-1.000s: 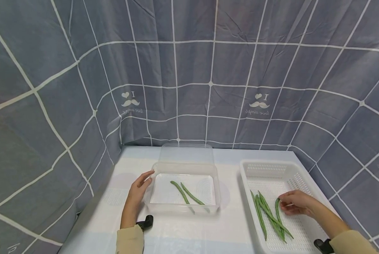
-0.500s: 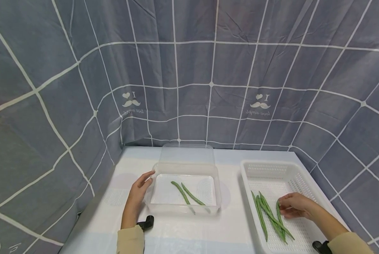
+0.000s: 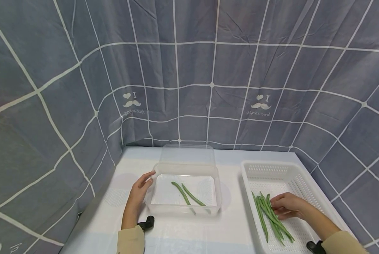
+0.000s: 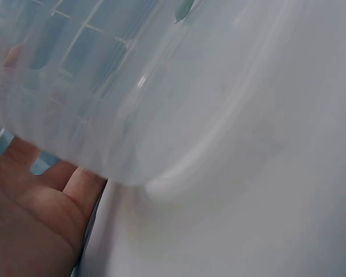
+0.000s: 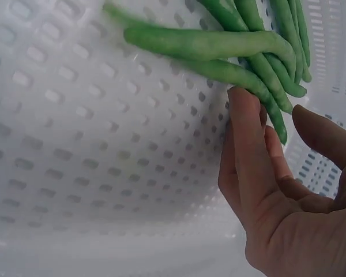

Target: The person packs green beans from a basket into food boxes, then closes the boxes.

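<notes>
My left hand point(image 3: 138, 192) rests against the left wall of a clear plastic box point(image 3: 192, 210), fingers loosely extended along it. Two green beans point(image 3: 193, 195) lie apart on the box floor. At the right, my right hand point(image 3: 288, 205) is inside a white perforated basket point(image 3: 313, 187). Its fingertips touch the side of a bunch of green beans point(image 3: 265, 211). In the right wrist view, the index finger point(image 5: 248, 133) meets the tip of one green bean point(image 5: 242, 78), while the thumb point(image 5: 323, 133) stands apart from it, pinching nothing.
A clear lid-like panel point(image 3: 187, 154) stands behind the box. Both containers sit on a pale table point(image 3: 230, 225) with a gap between them. A grey curtain point(image 3: 192, 70) with white lines closes off the back and sides.
My right hand has moved left, shifting the rightmost bean against the others in the basket. The left hand and the box have stayed in place.
</notes>
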Demonstrator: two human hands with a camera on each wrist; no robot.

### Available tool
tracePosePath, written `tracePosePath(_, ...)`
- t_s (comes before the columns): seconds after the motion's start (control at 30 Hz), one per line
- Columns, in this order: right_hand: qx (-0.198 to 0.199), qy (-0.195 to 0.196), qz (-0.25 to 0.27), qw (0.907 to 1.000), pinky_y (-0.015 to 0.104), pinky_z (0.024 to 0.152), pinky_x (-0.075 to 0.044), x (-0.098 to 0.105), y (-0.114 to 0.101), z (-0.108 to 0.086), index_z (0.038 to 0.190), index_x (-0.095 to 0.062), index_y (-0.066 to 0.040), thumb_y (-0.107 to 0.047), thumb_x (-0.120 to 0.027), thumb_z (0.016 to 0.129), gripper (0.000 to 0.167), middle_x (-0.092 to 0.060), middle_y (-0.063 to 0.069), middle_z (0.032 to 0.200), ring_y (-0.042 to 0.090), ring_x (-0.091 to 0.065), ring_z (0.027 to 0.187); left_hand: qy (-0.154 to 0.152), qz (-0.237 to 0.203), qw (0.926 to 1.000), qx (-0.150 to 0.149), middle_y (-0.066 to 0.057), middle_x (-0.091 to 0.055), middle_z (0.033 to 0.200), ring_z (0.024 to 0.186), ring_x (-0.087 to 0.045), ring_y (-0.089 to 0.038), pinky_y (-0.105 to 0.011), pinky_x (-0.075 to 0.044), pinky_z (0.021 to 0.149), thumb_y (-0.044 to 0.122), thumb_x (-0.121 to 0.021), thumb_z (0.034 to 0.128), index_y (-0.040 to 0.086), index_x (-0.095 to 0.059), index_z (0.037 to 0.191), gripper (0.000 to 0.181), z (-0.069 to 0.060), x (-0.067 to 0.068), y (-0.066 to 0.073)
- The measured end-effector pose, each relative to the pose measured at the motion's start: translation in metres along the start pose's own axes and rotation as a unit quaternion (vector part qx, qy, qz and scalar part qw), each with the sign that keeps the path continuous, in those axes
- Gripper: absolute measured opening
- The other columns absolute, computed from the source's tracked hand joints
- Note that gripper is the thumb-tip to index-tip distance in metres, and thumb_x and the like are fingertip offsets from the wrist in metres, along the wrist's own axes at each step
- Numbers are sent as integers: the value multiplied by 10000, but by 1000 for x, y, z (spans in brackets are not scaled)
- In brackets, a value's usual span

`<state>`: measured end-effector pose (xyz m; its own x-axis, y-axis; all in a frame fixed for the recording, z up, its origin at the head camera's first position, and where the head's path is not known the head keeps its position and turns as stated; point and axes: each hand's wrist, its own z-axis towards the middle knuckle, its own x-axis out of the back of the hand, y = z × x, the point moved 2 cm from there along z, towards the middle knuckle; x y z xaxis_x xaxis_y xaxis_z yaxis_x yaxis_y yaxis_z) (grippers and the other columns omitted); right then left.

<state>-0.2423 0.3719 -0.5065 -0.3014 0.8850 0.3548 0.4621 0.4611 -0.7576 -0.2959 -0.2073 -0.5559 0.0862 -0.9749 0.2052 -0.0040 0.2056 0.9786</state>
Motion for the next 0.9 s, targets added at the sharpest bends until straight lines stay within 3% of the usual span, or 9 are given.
tracePosePath(0.5,18,76,-888,9960,402,744,-645,-23,-14,0,1323,-599,94,-105,-695,972,414,-716,66,884,172,-689,797,12,-11,10000,52,-133,-478,1657,1556,-410,-439,-682,-310,1266,234,-581,1095,157,-622,1472,387,0,-1,0)
tracePosePath(0.9,112,-150,-591,9981,306,673,-624,-12,-11,-5,1371,-590,99,-105,-684,986,446,-630,21,868,125,-572,729,-80,-78,9999,122,-132,-461,1669,1566,-401,-419,-648,-311,1280,253,-597,1094,134,-586,1510,432,3,1,-2)
